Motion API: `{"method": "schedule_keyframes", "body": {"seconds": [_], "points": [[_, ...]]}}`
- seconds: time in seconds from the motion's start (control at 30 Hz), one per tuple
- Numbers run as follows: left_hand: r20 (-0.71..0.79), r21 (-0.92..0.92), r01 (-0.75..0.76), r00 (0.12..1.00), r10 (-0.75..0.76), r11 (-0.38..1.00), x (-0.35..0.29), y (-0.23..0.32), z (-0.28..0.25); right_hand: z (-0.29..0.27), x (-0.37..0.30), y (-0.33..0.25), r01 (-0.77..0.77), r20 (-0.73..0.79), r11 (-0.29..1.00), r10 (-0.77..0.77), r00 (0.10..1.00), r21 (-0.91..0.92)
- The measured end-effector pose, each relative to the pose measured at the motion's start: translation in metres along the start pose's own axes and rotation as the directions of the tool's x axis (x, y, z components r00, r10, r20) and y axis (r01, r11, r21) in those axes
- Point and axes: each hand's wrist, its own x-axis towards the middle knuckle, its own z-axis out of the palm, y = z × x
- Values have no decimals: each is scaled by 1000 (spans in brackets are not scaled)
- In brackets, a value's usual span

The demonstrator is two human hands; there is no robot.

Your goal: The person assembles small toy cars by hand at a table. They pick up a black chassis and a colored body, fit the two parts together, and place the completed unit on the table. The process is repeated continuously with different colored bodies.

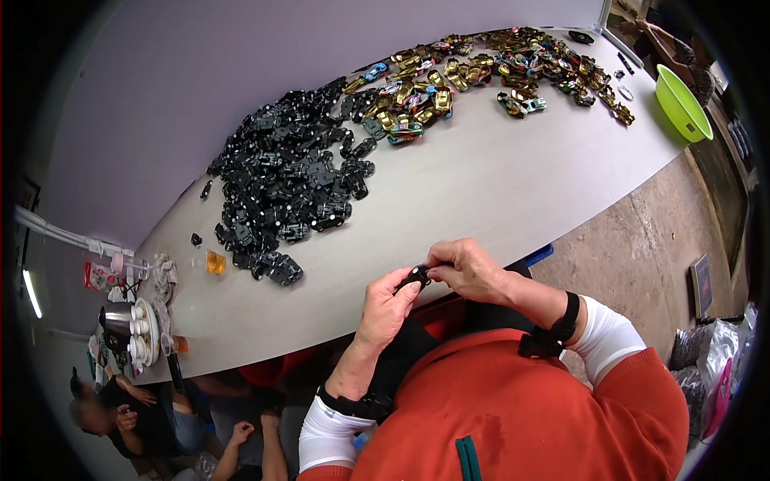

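A small black part (411, 278) with a pale round spot on it is held up just above the near edge of the table (481, 180). It is grasped from the left by the left hand (383, 311), with thumb and fingers closed about it. Its right end is pinched by the fingertips of the right hand (468, 271); whether a smaller piece is also held there cannot be told. Black straps (555, 335) are worn on both forearms, next to white sleeves (607, 337), and a red-orange top (521, 401) is worn above them.

Beyond the hands, to the left, a large heap of black car parts (281, 172) is spread across the tabletop. It is adjoined on the right by a heap of gold and multicoloured toy cars (417, 100), which is continued along the far edge. At the far right end, a lime-green basin (682, 104) is seen.

At the left end, an amber cup (215, 262), a crumpled cloth (164, 276) and a round white tray (143, 309) bearing white cups (138, 328) are set out. Below the tray, a person in dark clothing (144, 421) is partly seen.
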Motion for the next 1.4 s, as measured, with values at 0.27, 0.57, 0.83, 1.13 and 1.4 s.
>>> {"method": "schedule_keyframes", "body": {"seconds": [0.27,0.57,0.83,1.13,1.4], "points": [[-89,69,97,992,-90,993,9,18,-10,-7,6,1,-336,227,771,251,941,541],[-19,-204,3,1000,-7,979,5,5,-19,11,16,7,-268,-16,869,302,953,417],[-4,-377,16,1000,-19,926,2,-2,-40,13,17,15,-346,69,772,368,927,533],[-32,-428,23,999,-41,903,1,1,-36,13,17,20,-452,195,614,440,877,647],[-157,-162,-37,988,12,986,-9,-9,-24,8,-4,11,-239,107,929,217,970,281]]}}
